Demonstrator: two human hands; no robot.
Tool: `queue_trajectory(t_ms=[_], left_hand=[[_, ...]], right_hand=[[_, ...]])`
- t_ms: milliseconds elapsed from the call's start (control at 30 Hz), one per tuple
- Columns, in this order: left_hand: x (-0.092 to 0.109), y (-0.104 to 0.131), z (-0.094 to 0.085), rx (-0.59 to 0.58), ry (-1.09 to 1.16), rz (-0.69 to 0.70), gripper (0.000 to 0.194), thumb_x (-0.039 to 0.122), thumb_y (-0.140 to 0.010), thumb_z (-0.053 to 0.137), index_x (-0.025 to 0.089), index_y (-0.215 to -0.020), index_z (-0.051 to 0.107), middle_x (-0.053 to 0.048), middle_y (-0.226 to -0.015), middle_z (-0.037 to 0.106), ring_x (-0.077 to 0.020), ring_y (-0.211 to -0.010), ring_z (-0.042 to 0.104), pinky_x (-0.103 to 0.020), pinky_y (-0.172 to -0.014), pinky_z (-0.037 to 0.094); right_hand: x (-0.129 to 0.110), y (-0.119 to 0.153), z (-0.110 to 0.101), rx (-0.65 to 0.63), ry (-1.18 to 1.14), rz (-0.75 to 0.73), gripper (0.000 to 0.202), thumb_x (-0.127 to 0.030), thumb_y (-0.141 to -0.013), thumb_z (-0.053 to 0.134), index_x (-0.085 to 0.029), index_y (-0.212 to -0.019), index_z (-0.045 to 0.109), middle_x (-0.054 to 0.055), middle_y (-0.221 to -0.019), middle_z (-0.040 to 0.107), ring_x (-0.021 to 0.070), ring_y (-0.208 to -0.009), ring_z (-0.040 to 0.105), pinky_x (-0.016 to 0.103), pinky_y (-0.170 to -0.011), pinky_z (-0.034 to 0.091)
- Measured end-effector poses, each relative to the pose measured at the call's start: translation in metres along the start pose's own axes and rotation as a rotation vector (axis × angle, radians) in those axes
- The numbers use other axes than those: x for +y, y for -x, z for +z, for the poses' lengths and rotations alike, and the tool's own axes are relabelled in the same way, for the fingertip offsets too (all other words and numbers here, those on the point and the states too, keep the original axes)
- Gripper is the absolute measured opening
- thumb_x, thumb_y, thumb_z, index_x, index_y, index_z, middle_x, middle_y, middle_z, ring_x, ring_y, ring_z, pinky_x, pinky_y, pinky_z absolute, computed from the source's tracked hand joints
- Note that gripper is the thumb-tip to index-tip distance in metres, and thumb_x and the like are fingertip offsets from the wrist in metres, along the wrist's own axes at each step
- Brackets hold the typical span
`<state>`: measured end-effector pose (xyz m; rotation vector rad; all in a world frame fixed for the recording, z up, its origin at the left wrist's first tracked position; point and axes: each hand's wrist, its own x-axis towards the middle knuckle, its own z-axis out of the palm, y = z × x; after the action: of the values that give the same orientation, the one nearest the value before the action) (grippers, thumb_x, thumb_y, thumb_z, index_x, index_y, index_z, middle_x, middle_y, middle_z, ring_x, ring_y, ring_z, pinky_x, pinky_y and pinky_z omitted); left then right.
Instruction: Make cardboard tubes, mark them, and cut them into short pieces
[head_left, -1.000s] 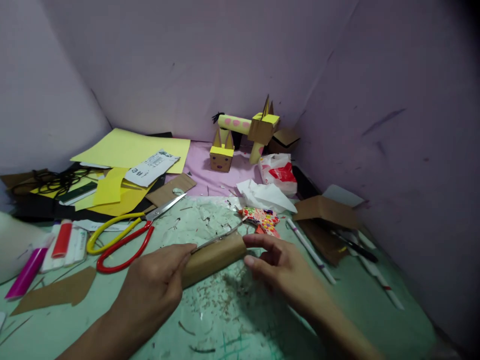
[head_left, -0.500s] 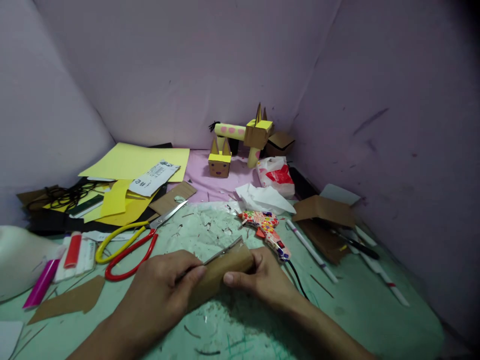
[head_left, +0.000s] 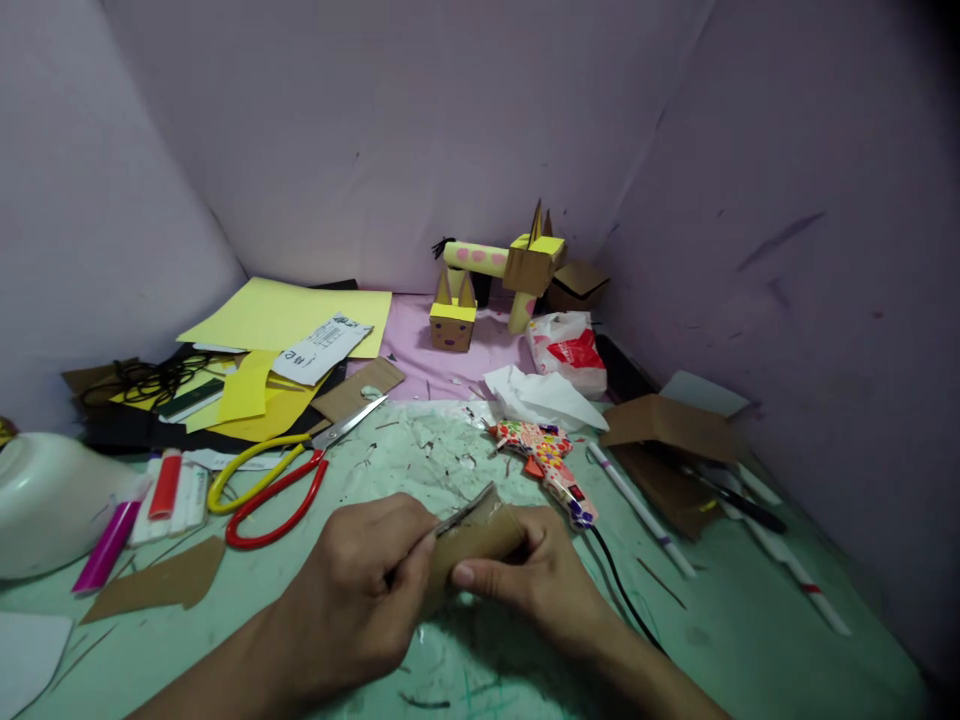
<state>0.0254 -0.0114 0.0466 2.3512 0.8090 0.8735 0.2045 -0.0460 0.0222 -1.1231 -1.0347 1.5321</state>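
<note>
Between my two hands is a piece of brown cardboard (head_left: 480,540), curled into a roll with an edge showing along its top. My left hand (head_left: 375,580) pinches the near left part of that edge between thumb and fingers. Around the right end is my right hand (head_left: 529,570), its thumb pressed on the front and its fingers behind, mostly hidden. A flower-patterned glue gun (head_left: 544,465) lies just beyond my right hand. Scissors (head_left: 300,470) with one yellow and one red handle rest open to the left of my left hand.
Cardboard animal figures (head_left: 452,325) stand at the back. Yellow paper sheets (head_left: 300,310) are piled back left. A white bottle (head_left: 52,505) and a purple tube (head_left: 105,550) lie left. On the right are cardboard pieces (head_left: 667,430), a white pen (head_left: 641,510) and a black-handled tool (head_left: 742,500).
My left hand has slid along the roll's edge toward my right hand. The whole scene has shifted slightly to the right as the head turned.
</note>
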Motion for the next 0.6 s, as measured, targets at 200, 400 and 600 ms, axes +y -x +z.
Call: queue_trajectory(t_ms=[200,400,600], left_hand=[[0.002,0.003,0.002,0.054,0.004,-0.033,0.024,0.012,-0.088,0.040,0.015,-0.074,0.059,0.001,-0.060,0.052,-0.0107,-0.053,0.049,-0.027,-0.049,0.033],[0.008,0.001,0.001,0.036,-0.005,0.014,0.022,0.008,-0.086,0.039,0.017,-0.078,0.058,-0.003,-0.070,0.061,-0.0142,-0.064,0.060,-0.027,-0.055,0.048],[0.011,-0.001,-0.003,0.048,-0.161,0.178,0.039,0.001,-0.080,0.038,0.016,-0.111,0.055,-0.010,-0.097,0.071,-0.0161,-0.084,0.070,-0.023,-0.068,0.059]], right_hand=[[0.001,0.003,0.003,0.027,0.022,-0.062,0.024,-0.033,-0.056,0.083,-0.016,-0.056,0.065,-0.004,-0.050,0.051,0.0078,-0.047,0.037,0.023,-0.046,0.032],[0.002,0.002,0.003,-0.004,0.004,-0.105,0.019,-0.031,-0.058,0.081,-0.020,-0.055,0.066,-0.004,-0.050,0.051,0.0092,-0.047,0.037,0.024,-0.047,0.033],[0.002,0.001,0.002,-0.047,0.001,-0.167,0.020,-0.029,-0.061,0.080,-0.020,-0.054,0.063,-0.006,-0.049,0.047,0.0084,-0.046,0.035,0.023,-0.045,0.030]])
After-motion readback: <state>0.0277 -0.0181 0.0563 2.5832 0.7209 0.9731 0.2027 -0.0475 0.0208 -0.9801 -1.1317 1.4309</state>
